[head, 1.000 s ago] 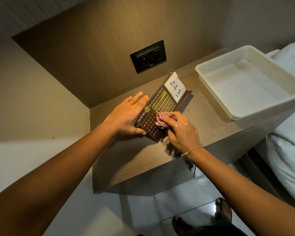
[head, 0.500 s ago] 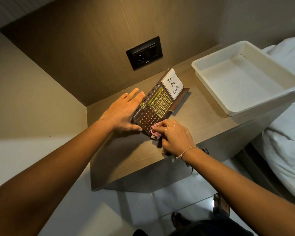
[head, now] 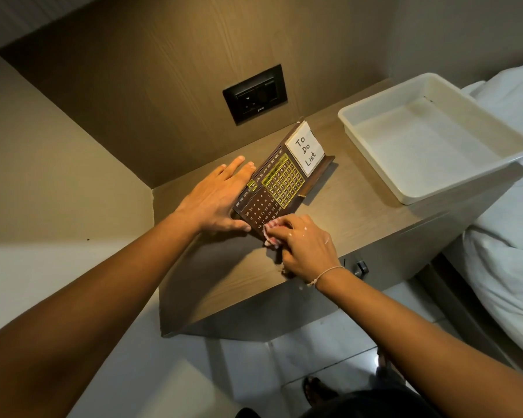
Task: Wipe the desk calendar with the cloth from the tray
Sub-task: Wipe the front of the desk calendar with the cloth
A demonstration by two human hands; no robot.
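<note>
A dark brown desk calendar (head: pixel 280 182) stands tilted on the wooden nightstand, with a gold date grid and a white "To Do List" note (head: pixel 305 148) on its right part. My left hand (head: pixel 216 200) lies flat against the calendar's left end and back, steadying it. My right hand (head: pixel 304 245) is shut on a small pink-and-white cloth (head: pixel 271 232), pressing it against the calendar's lower near corner. Most of the cloth is hidden under my fingers. The white tray (head: pixel 372 170) stands at the right with nothing in it.
A black wall socket (head: pixel 254 93) sits in the wood panel behind the calendar. The nightstand (head: pixel 224 282) has a drawer handle (head: pixel 360 267) on its front. A white bed (head: pixel 507 251) lies at the right, tiled floor and my feet below.
My right hand has slid the cloth down the calendar face from the middle of the number grid to the lower near corner. My left hand has stayed in place.
</note>
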